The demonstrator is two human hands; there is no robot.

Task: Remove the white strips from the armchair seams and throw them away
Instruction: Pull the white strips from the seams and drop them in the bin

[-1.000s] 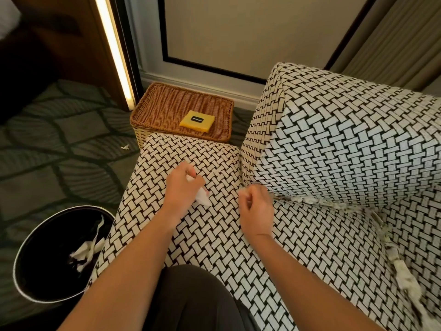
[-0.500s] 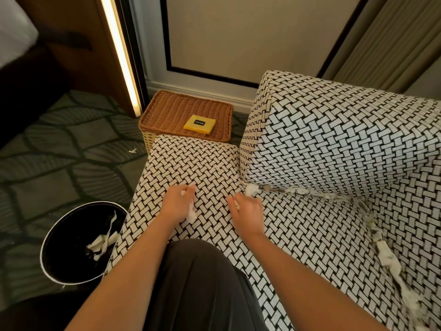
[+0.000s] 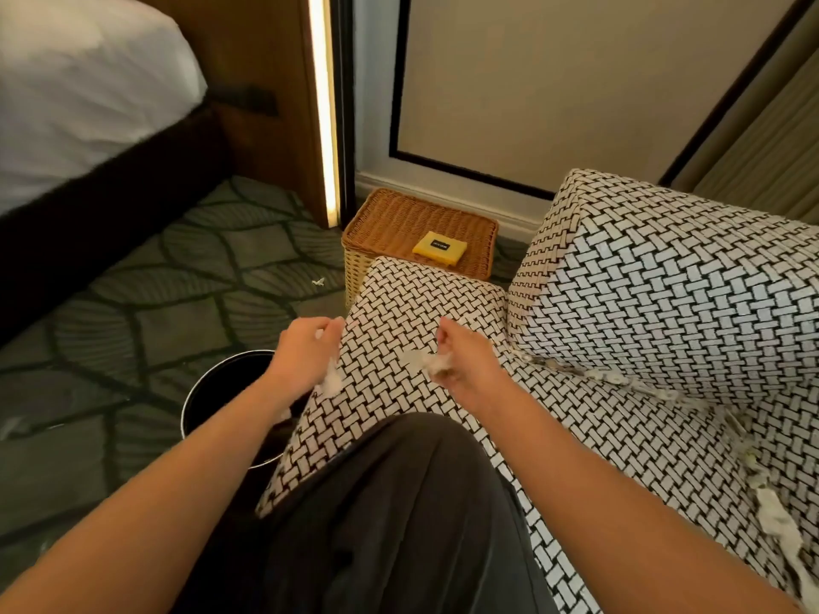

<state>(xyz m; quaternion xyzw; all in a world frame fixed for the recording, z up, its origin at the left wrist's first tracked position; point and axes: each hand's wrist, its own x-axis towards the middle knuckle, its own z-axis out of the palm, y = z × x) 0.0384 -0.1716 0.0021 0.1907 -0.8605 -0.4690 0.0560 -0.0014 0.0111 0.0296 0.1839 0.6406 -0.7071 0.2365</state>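
At frame centre, a white strip [image 3: 331,382] dangles pinched in your left hand [image 3: 306,352], a scrap [image 3: 432,362] gripped in your right hand [image 3: 463,363]. Bring both fully over the bin [image 3: 217,387] before releasing; more strips [image 3: 778,529] sit lower right on the armchair [image 3: 664,312].

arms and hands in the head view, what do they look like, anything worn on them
The left forearm and right forearm are bare to the frame's edge: no sleeves, watch or bracelet. The left hand and right hand wear no gloves; the fingers are too blurred to rule out a ring.
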